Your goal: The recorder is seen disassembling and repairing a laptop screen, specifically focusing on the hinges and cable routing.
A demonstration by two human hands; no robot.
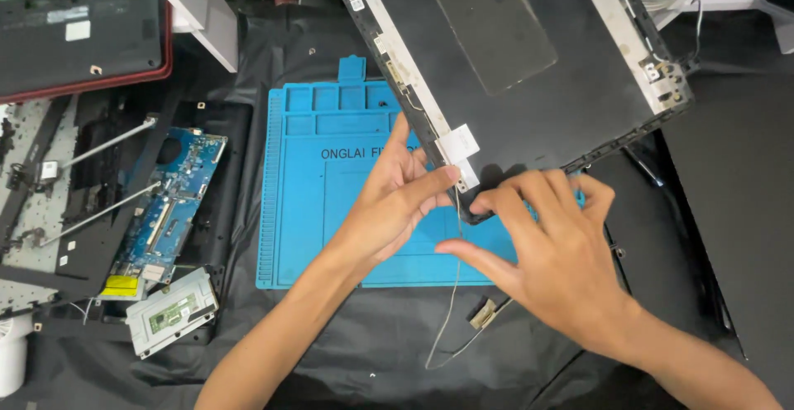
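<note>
At the far left of the bench, which was draped in black sheeting, a dark laptop with a red edge lay at the top corner. Below it sat an opened laptop base with a blue circuit board exposed, and 2 thin metal rods slanted across the parts beside it. A grey touchpad module rested near the base's lower corner.

A blue silicone work mat occupied the middle of the bench. Over its right half, the left hand reached up from below; its fingers were pinched on the lower corner of a large dark laptop lid panel, right at a small white tape patch on the panel's pale metal edge strip. The panel was tilted, its low corner meeting the mat and its far end rising toward the top right.

A thin grey cable hung from that corner, ran down between the 2 hands and ended by a small flat connector on the sheeting.

The right hand lay just beside the left, its fingers curled and pressed on the same panel corner, thumb extended toward the cable. At the upper right, a metal hinge bracket showed on the panel's other corner.
</note>
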